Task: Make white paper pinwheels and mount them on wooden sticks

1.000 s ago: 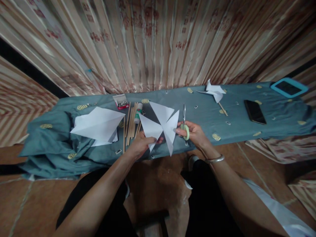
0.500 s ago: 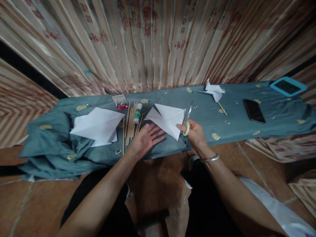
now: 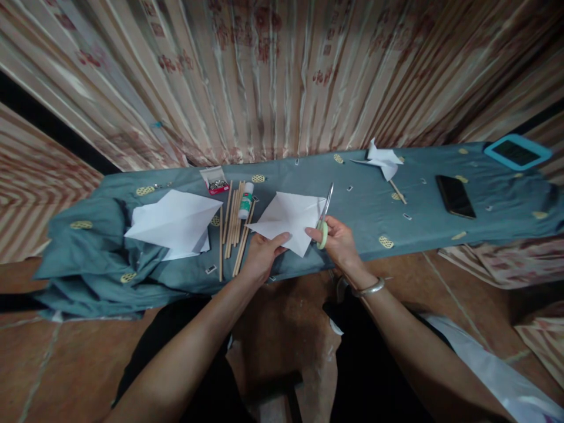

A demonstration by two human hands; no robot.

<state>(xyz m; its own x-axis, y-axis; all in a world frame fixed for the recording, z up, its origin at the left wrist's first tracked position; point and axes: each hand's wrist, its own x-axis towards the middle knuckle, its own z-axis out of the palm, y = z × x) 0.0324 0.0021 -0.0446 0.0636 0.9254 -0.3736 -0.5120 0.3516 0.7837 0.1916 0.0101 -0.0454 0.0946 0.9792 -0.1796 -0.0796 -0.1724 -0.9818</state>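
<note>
A white sheet of paper (image 3: 291,214) with creases and pointed corners is held over the cloth in front of me. My left hand (image 3: 263,252) grips its lower left edge, thumb on top and fingers underneath. In my right hand (image 3: 337,241) are scissors (image 3: 324,226) with pale green handles, their blades pointing up and away along the paper's right side. The right thumb also presses on the paper's right edge. Whether the blades are parted is too small to tell.
Left of the sheet lie wooden sticks (image 3: 228,220), a glue stick (image 3: 245,201), an open box of pins (image 3: 217,181) and stacked white paper (image 3: 174,220). To the right are a paper pinwheel (image 3: 384,161) on a stick, a phone (image 3: 455,197) and a blue-framed tablet (image 3: 516,151).
My left hand, open beside the sheet before, has closed on its lower left edge. The paper has turned and shifted slightly left. My right hand and the scissors have moved a little left.
</note>
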